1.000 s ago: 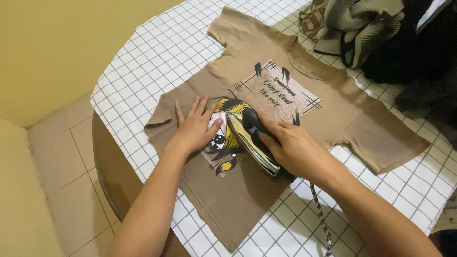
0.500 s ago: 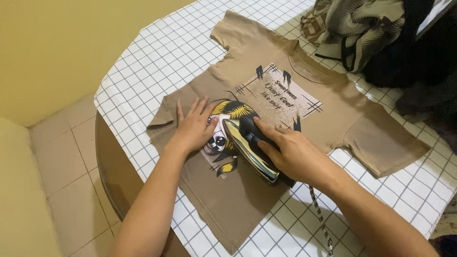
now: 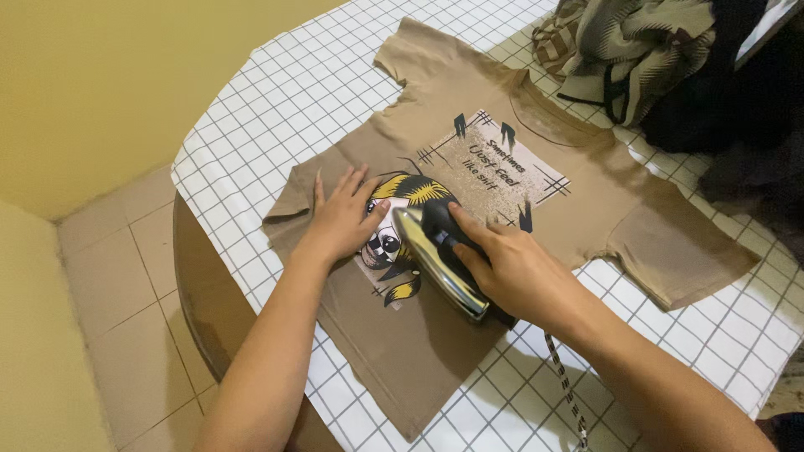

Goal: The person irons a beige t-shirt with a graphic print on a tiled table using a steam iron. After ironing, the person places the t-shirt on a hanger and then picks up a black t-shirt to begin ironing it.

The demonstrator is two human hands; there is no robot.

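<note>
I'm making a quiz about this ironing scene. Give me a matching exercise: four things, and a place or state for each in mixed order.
Things:
1. left hand
2. right hand
3. T-shirt
4. pile of clothes

Places or states:
A. heaped at the table's far right
B. gripping the iron
C. spread on the checked cloth
D. pressed flat on the shirt

Pairs: 1-D, 2-B, 3-C, 4-A

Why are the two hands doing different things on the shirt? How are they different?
The left hand lies flat and open, fingers spread, pressing on the tan T-shirt; the right hand is curled shut around the black handle of the iron. The left hand touches the cloth itself; the right hand touches only the iron, which sits on the shirt's picture. Both are bare and rest over the shirt's front.
</note>
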